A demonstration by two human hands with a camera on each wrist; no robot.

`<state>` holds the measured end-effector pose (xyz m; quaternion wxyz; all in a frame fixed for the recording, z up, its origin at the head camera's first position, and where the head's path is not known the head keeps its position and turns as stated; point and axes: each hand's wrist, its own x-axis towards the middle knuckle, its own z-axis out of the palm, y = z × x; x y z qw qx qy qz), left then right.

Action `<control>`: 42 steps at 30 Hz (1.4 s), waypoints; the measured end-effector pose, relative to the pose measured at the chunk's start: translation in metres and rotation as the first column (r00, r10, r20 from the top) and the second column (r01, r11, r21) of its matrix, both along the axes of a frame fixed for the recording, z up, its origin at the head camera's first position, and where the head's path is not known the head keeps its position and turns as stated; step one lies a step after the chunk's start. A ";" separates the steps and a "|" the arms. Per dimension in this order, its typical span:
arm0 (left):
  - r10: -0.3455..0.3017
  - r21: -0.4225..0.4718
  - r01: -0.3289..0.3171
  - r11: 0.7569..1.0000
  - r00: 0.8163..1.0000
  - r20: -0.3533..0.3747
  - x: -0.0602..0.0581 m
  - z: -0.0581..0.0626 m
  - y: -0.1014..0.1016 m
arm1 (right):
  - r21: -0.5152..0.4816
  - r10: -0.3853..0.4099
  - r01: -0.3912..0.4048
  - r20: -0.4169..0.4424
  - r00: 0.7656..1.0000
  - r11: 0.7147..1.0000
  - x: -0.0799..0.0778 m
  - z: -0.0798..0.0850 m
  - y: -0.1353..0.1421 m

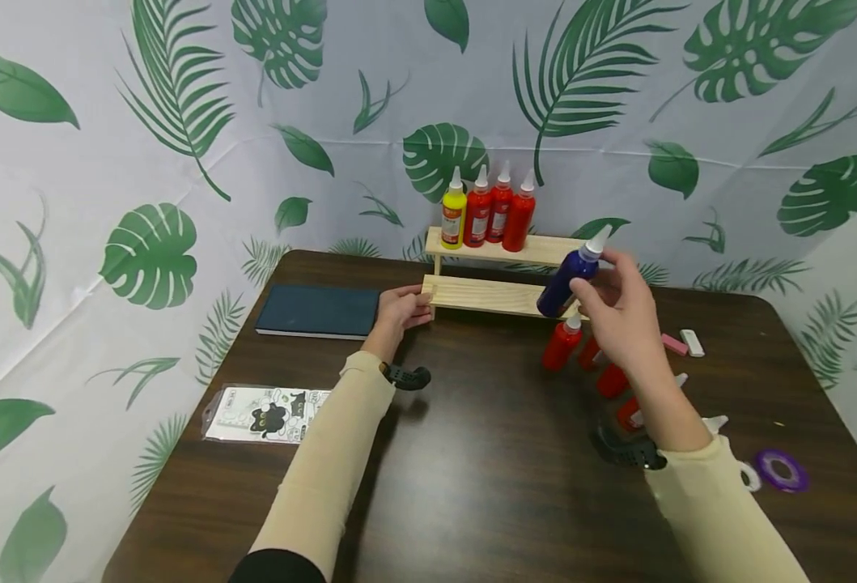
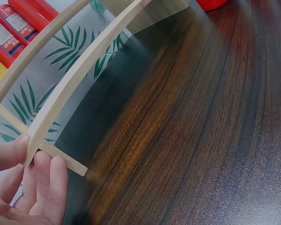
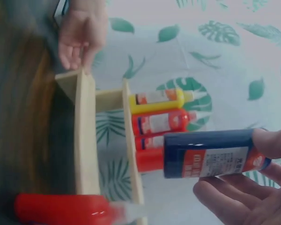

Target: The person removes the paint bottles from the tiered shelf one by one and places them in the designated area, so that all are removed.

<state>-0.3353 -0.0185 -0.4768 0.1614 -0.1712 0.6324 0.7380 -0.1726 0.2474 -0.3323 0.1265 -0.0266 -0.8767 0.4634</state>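
Observation:
A dark blue squeeze bottle (image 1: 568,279) with a white pointed cap tilts in the grip of my right hand (image 1: 623,312), above the lower shelf's right end. In the right wrist view the blue bottle (image 3: 210,153) shows its label, with fingers and thumb around its cap end. My left hand (image 1: 401,309) pinches the left end of the wooden two-tier rack (image 1: 482,293); thumb and fingers hold the lower board (image 2: 61,101) in the left wrist view. On the upper tier stand a yellow bottle (image 1: 453,217) and several red bottles (image 1: 519,219).
Several red bottles (image 1: 561,346) stand on the table (image 1: 472,486) below my right hand and forearm. A dark notebook (image 1: 319,311) and a packaged cat-print item (image 1: 264,414) lie at left. A purple tape roll (image 1: 782,471) and a white eraser-like block (image 1: 692,342) lie at right.

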 end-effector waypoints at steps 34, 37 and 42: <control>0.003 -0.010 -0.003 1.000 1.000 0.012 -0.001 -0.005 -0.001 | 0.144 -0.228 0.226 0.001 0.974 0.963 0.048 -0.133 0.025; -0.001 -0.009 0.001 1.000 1.000 0.017 -0.001 -0.004 -0.002 | 0.138 -0.232 0.229 0.010 0.973 0.964 0.047 -0.136 0.025; -0.016 -0.007 0.016 1.000 1.000 0.025 -0.001 -0.003 -0.003 | 0.137 -0.248 0.241 0.039 0.968 0.961 0.047 -0.139 0.025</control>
